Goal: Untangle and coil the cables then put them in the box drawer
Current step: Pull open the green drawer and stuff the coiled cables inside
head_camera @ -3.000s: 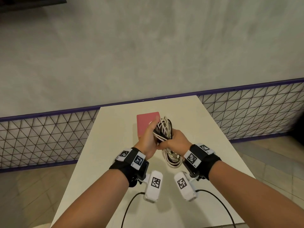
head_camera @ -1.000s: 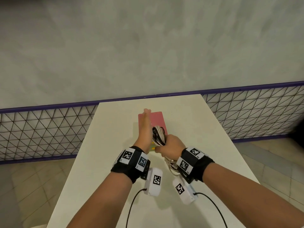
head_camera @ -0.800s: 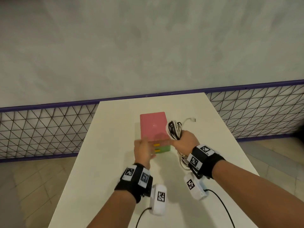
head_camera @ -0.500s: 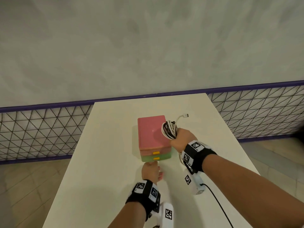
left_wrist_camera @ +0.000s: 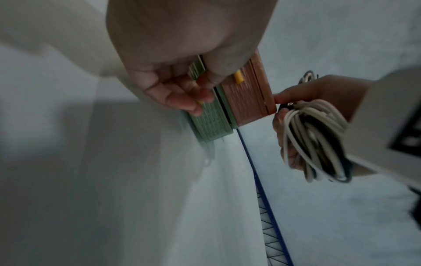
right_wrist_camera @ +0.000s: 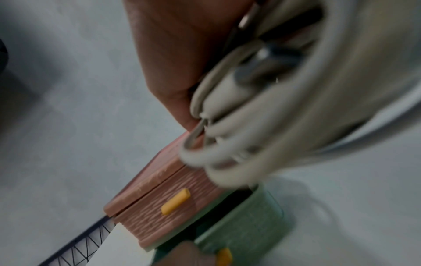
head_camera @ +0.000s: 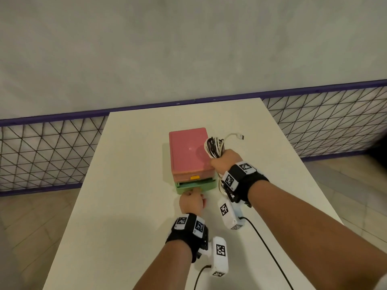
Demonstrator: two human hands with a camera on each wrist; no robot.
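A small box (head_camera: 188, 151) with a pink top and pink upper drawer stands mid-table. Its green lower drawer (head_camera: 195, 185) is pulled out a little, showing a dark gap (right_wrist_camera: 218, 203). My left hand (head_camera: 192, 200) pinches that drawer's yellow handle (right_wrist_camera: 224, 255) from the front. My right hand (head_camera: 225, 160) grips a coiled bundle of white and black cables (head_camera: 213, 147) beside the box's right edge, and one white plug end (head_camera: 240, 136) sticks out. The same bundle (left_wrist_camera: 316, 140) hangs below the right fist in the left wrist view.
The box sits on a white table (head_camera: 129, 185) that ends at a purple-railed mesh fence (head_camera: 48, 151) and a grey wall. Black leads (head_camera: 270, 254) from the wrist cameras trail over the near table. Tiled floor lies on both sides.
My left hand let go of the cable bundle, dropped to the box front and took the lower drawer's handle; the green drawer has slid out slightly. The right hand moved the bundle right of the box.
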